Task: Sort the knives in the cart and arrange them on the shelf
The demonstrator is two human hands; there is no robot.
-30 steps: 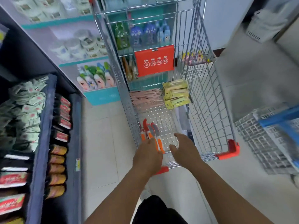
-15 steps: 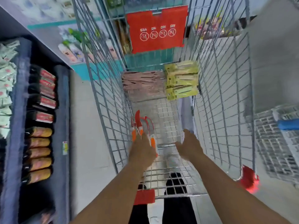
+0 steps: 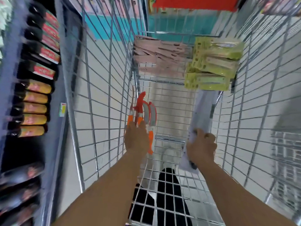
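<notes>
Wire-mesh cart (image 3: 101,88) on pale tiles | left hand (image 3: 136,138) laid over orange-handled curved knives (image 3: 147,116), grip unclear | right hand (image 3: 202,146) clasping flat white knife pack (image 3: 203,111), near right | green packs (image 3: 213,64) far right

Both my bare forearms reach forward and down into the cart (image 3: 101,88). My left hand (image 3: 136,137) lies back-up near its left wall, fingers over orange knife handles (image 3: 150,137). My right hand (image 3: 202,146) curls around a white package (image 3: 203,115).
</notes>
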